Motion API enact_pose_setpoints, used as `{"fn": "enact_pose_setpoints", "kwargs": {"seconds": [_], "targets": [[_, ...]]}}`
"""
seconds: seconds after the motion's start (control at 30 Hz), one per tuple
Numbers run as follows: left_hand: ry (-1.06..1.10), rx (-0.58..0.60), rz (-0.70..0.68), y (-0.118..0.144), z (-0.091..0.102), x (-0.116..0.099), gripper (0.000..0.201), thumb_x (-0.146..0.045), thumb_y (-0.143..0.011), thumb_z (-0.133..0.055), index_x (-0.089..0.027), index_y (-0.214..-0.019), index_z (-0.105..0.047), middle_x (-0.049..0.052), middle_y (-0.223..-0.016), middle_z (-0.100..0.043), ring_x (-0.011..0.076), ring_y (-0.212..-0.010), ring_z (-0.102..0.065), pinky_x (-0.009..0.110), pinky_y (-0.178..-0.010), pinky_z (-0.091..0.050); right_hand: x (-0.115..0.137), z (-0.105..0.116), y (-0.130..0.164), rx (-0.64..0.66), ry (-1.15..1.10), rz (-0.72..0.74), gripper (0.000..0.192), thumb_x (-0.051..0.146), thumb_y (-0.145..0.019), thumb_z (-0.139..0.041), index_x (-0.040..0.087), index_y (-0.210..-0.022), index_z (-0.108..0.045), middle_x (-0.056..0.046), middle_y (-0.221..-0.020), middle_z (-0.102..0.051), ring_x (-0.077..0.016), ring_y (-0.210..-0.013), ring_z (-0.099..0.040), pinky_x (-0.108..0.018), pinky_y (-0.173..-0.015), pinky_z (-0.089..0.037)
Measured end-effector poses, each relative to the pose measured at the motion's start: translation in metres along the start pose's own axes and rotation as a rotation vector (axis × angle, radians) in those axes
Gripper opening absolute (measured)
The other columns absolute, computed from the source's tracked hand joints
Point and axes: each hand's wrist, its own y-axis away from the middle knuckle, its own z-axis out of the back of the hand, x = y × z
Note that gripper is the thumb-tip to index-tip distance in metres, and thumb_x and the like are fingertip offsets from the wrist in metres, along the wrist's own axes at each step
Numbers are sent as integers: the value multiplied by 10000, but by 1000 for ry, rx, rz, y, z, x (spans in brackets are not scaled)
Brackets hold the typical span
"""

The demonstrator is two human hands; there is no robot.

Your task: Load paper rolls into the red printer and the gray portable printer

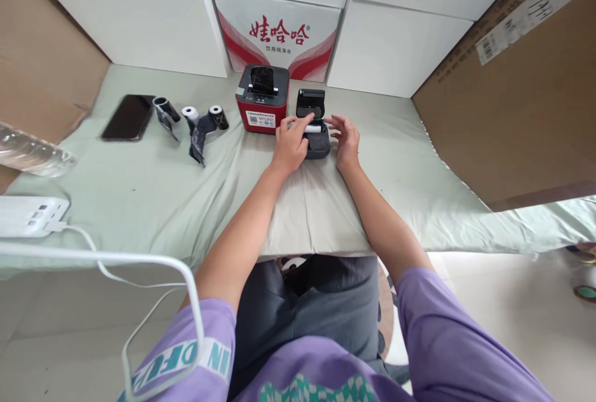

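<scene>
On the desk (400, 159), beside a red printer (261, 99), the open black printer (314, 125) sits between both hands: left hand (289, 142) pointing into it, right hand (345, 136) spread loosely alongside.

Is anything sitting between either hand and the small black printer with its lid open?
Nothing visible does. The left hand already rests on the small black printer, its index finger reaching over the white paper roll in the open bay. The right hand is at the printer's right side. The red printer stands apart to the left.
</scene>
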Motion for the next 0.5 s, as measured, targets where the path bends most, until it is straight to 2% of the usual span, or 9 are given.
{"fn": "enact_pose_setpoints", "kwargs": {"seconds": [0.1, 0.2, 0.27, 0.33, 0.43, 0.5], "targets": [[-35, 12, -77, 3, 5, -6, 325, -219, -906, -481, -295, -1048, -764, 42, -1368, -693, 333, -1359, -463, 536, -1184, -318, -4, 1, -2, -33, -4, -16, 720, 824, -938, -295, 262, -1158, -686, -98, -1218, -770, -241, -1053, -705, -427, -856, -561], [-55, 43, -147, 6, 9, -11, 271, -207, -908, -486, -270, -856, -745, 44, -1291, -721, 321, -1338, -493, 528, -1163, -322, -11, 4, -6, -75, -26, -51, 708, 815, -936, -303, 260, -1151, -687, -110, -1234, -762, -244, -1021, -705, -432, -841, -567], [-45, 90, -177, 7, 11, -13, 275, -202, -913, -480, -264, -853, -741, 49, -1211, -747, 300, -1280, -546, 508, -1147, -332, -15, 6, -8, -74, -31, -63, 704, 813, -935, -306, 264, -1180, -673, -117, -1264, -748, -248, -1032, -704, -437, -843, -569], [-42, 122, -185, 8, 12, -15, 257, -226, -918, -497, -267, -935, -750, 52, -1171, -756, 285, -1235, -583, 488, -1141, -336, -18, 6, -10, -51, -38, -76, 712, 822, -928, -313, 270, -1222, -655, -122, -1314, -725, -254, -1075, -698, -441, -860, -569], [-67, 112, -161, 9, 12, -18, 303, -317, -923, -556, -269, -1166, -731, 68, -1297, -725, 293, -1296, -562, 468, -1146, -336, -19, 1, -16, 2, -57, -92, 734, 844, -907, -354, 293, -1318, -610, -115, -1432, -661, -264, -1210, -664, -460, -939, -558], [-76, 93, -132, 8, 11, -18, 338, -359, -945, -550, -266, -1224, -716, 74, -1314, -723, 295, -1325, -549, 466, -1151, -339, -19, -4, -23, 34, -64, -99, 763, 860, -893, -366, 314, -1387, -569, -109, -1492, -618, -272, -1308, -618, -488, -1002, -537]]}}
